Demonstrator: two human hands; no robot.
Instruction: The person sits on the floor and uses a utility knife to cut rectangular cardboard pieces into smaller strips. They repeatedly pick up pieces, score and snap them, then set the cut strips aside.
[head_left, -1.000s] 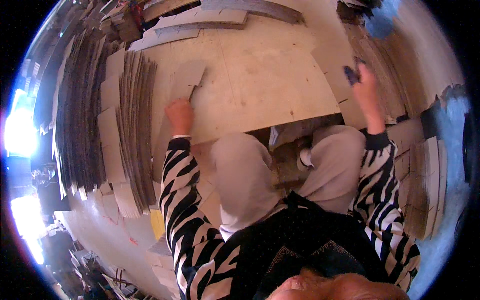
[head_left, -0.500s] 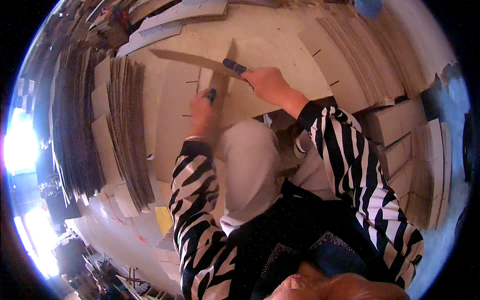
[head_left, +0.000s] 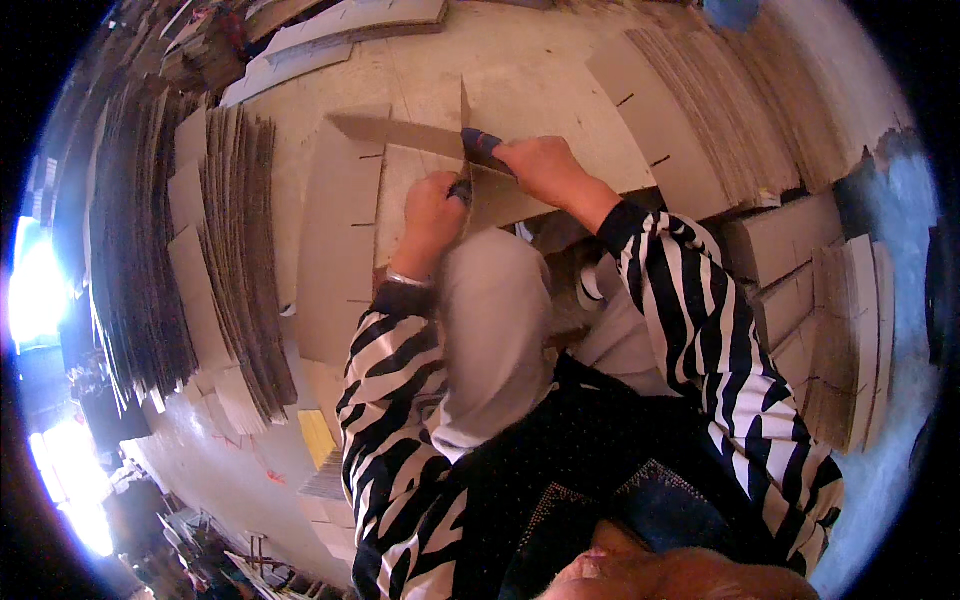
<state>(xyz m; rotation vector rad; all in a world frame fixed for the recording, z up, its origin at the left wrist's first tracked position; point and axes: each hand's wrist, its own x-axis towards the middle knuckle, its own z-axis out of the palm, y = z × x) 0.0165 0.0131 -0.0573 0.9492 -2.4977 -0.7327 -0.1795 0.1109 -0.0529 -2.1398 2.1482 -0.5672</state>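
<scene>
My left hand (head_left: pixel 432 218), closed, grips the near end of an upright cardboard strip (head_left: pixel 464 115) seen almost edge-on. My right hand (head_left: pixel 548 172) is closed on the right end of a second cardboard strip (head_left: pixel 400 134), which stretches leftward. The two strips cross just left of my right fingertips; whether they are slotted into each other cannot be made out. Dark coverings wrap some fingers of both hands. Beneath the strips and beside my left hand, a flat slotted cardboard sheet (head_left: pixel 335 230) lies on the pale work surface (head_left: pixel 540 75).
Tall rows of stacked cardboard (head_left: pixel 140 250) stand at the left, with a nearer row (head_left: pixel 240 250) beside them. More slotted cardboard (head_left: pixel 690 120) leans at the far right. Cardboard bundles (head_left: pixel 840 340) stand right of my arm. Flat sheets (head_left: pixel 350 30) lie at the back.
My left hand has moved right and slightly away from me, closer to my right hand. Its strip has turned more upright in the picture. The crossing strip's left end has shifted right.
</scene>
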